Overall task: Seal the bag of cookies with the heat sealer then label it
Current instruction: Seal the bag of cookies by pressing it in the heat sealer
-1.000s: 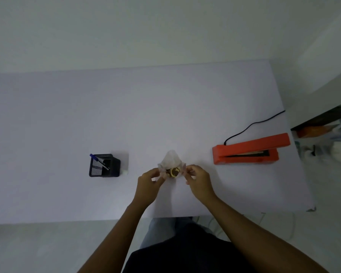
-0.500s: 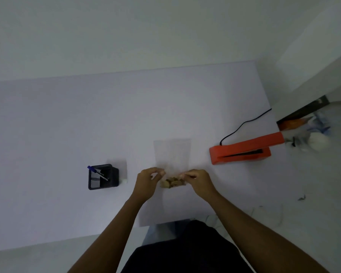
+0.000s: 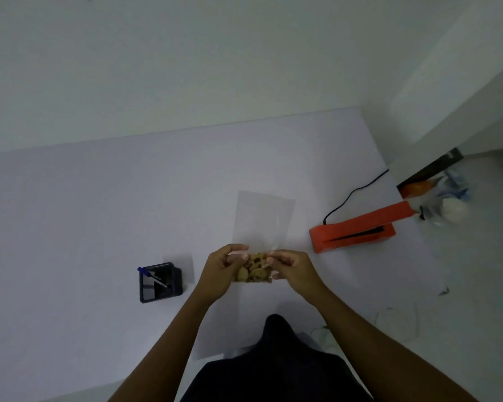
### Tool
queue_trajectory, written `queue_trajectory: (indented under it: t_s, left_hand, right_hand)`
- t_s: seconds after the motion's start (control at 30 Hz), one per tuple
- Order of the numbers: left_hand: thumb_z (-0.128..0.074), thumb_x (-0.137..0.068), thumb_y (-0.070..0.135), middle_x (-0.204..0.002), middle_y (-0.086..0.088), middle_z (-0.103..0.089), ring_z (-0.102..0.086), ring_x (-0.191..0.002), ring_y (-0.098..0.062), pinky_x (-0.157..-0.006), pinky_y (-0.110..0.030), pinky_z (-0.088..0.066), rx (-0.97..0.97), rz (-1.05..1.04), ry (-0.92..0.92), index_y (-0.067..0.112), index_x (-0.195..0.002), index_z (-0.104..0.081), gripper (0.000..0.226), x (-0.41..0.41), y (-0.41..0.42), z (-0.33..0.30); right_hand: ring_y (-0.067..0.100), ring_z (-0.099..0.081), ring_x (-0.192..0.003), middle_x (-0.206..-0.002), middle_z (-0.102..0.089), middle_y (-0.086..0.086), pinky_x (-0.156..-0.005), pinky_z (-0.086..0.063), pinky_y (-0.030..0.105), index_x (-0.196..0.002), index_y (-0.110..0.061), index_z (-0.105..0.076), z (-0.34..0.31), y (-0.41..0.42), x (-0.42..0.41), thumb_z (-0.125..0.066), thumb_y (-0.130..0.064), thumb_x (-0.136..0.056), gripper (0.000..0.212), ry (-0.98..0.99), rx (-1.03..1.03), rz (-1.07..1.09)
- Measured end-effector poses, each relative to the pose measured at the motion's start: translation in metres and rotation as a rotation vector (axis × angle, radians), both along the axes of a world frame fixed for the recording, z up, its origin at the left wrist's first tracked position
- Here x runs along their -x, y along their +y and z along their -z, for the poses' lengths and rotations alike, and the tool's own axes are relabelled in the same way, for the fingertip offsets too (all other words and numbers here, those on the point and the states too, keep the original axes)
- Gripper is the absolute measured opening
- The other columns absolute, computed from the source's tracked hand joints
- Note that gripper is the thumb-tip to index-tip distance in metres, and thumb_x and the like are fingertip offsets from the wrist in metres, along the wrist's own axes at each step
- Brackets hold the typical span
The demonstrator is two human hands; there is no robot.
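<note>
A clear plastic bag of cookies (image 3: 254,269) is held above the white table (image 3: 99,213), its empty upper part (image 3: 263,219) standing flat and upright above my fingers. My left hand (image 3: 221,271) pinches the bag's left edge just above the cookies. My right hand (image 3: 291,266) pinches the right edge at the same height. The orange heat sealer (image 3: 357,229) lies on the table to the right of my hands, its jaw slot facing me and its black cord (image 3: 352,195) running back to the right.
A black mesh pen holder (image 3: 159,282) with a blue pen (image 3: 151,277) stands on the table left of my hands. Clutter sits on the floor past the table's right edge (image 3: 447,204). A wall rises behind the table.
The bag went from crumpled between my hands to stretched out flat and tall. The cookies settled to the bottom, and my hands lifted it slightly toward me.
</note>
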State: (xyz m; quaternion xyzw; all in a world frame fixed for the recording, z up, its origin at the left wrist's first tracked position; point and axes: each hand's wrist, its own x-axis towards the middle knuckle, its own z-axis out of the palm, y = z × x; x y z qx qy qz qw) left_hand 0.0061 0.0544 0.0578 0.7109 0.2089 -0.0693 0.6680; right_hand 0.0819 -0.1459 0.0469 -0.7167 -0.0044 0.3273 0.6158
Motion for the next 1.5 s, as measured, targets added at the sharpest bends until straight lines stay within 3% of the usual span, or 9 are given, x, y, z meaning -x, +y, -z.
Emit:
queue_trajectory:
  t_s: [0.23,0.4,0.57,0.83,0.97,1.13,1.27,1.4,1.5]
  left_hand:
    - [-0.065,-0.092,0.016,-0.087,-0.007,-0.077,-0.074,-0.080,-0.015,-0.068,-0.023,-0.059,0.009,0.037,-0.021,0.006,-0.097,-0.077,0.016,-0.010,-0.014,-0.012]
    - [-0.063,-0.093,0.015,-0.090,-0.009,-0.077,-0.074,-0.085,-0.022,-0.072,-0.032,-0.061,0.093,0.070,0.025,0.006,-0.099,-0.077,0.017,-0.013,-0.033,-0.013]
    - [-0.062,-0.093,0.015,-0.097,-0.014,-0.076,-0.074,-0.091,-0.026,-0.075,-0.029,-0.059,0.226,0.127,0.121,0.000,-0.103,-0.074,0.021,-0.021,-0.075,-0.015]
    - [-0.062,-0.094,0.016,-0.098,-0.011,-0.077,-0.073,-0.095,-0.027,-0.084,-0.035,-0.059,0.222,0.087,0.135,0.005,-0.106,-0.075,0.020,-0.038,-0.172,-0.005]
    - [-0.062,-0.094,0.014,-0.098,-0.015,-0.076,-0.073,-0.095,-0.030,-0.079,-0.030,-0.059,0.262,0.049,0.190,0.000,-0.105,-0.073,0.021,-0.041,-0.206,0.003]
    - [-0.061,-0.095,0.018,-0.099,-0.016,-0.076,-0.073,-0.095,-0.031,-0.087,-0.041,-0.059,0.227,0.088,0.223,0.001,-0.103,-0.074,0.023,-0.043,-0.233,0.014]
    - [-0.055,-0.098,0.019,-0.100,-0.012,-0.076,-0.074,-0.093,-0.028,-0.084,-0.041,-0.060,0.216,0.075,0.250,0.005,-0.107,-0.072,0.023,-0.054,-0.249,0.010]
    - [-0.051,-0.101,0.019,-0.103,-0.010,-0.076,-0.074,-0.093,-0.027,-0.083,-0.041,-0.060,0.209,0.125,0.285,0.006,-0.108,-0.069,0.024,-0.064,-0.263,0.012]
    - [-0.051,-0.101,0.020,-0.103,-0.009,-0.076,-0.073,-0.094,-0.027,-0.085,-0.042,-0.059,0.201,0.152,0.316,0.005,-0.107,-0.068,0.024,-0.068,-0.272,0.018]
  right_hand:
    - [0.017,-0.074,-0.081,-0.086,-0.079,0.002,-0.069,-0.060,0.029,-0.091,-0.016,-0.079,-0.019,-0.015,-0.006,-0.072,-0.007,-0.088,0.012,0.038,-0.033,-0.003]
    - [0.021,-0.074,-0.088,-0.094,-0.079,0.012,-0.079,-0.060,0.030,-0.100,-0.006,-0.079,-0.016,-0.043,-0.010,-0.073,-0.014,-0.088,0.015,0.074,-0.074,0.017]
    - [0.023,-0.074,-0.085,-0.093,-0.078,0.015,-0.076,-0.061,0.032,-0.098,0.000,-0.077,-0.007,-0.088,-0.013,-0.073,-0.012,-0.088,0.016,0.173,-0.065,0.046]
    - [0.020,-0.074,-0.081,-0.088,-0.077,0.013,-0.074,-0.062,0.033,-0.097,0.003,-0.076,0.000,-0.180,-0.038,-0.074,-0.011,-0.087,0.017,0.168,-0.012,-0.044]
    - [0.022,-0.074,-0.083,-0.088,-0.078,0.011,-0.078,-0.063,0.039,-0.096,-0.002,-0.078,0.013,-0.217,-0.046,-0.075,-0.012,-0.086,0.014,0.160,0.013,-0.088]
    - [0.016,-0.074,-0.080,-0.085,-0.079,0.003,-0.075,-0.061,0.029,-0.097,-0.005,-0.079,0.024,-0.245,-0.049,-0.075,-0.012,-0.086,0.013,0.075,0.046,-0.128]
    - [0.014,-0.075,-0.081,-0.085,-0.079,-0.001,-0.074,-0.060,0.026,-0.095,-0.010,-0.079,0.030,-0.262,-0.053,-0.075,-0.011,-0.086,0.010,0.081,0.049,-0.123]
    - [0.019,-0.075,-0.083,-0.086,-0.079,0.004,-0.079,-0.062,0.034,-0.094,-0.010,-0.079,0.039,-0.281,-0.058,-0.075,-0.012,-0.086,0.009,0.106,0.072,-0.123]
    - [0.017,-0.075,-0.083,-0.087,-0.079,0.002,-0.079,-0.062,0.033,-0.096,-0.008,-0.078,0.042,-0.289,-0.059,-0.075,-0.007,-0.086,0.011,0.098,0.070,-0.121]
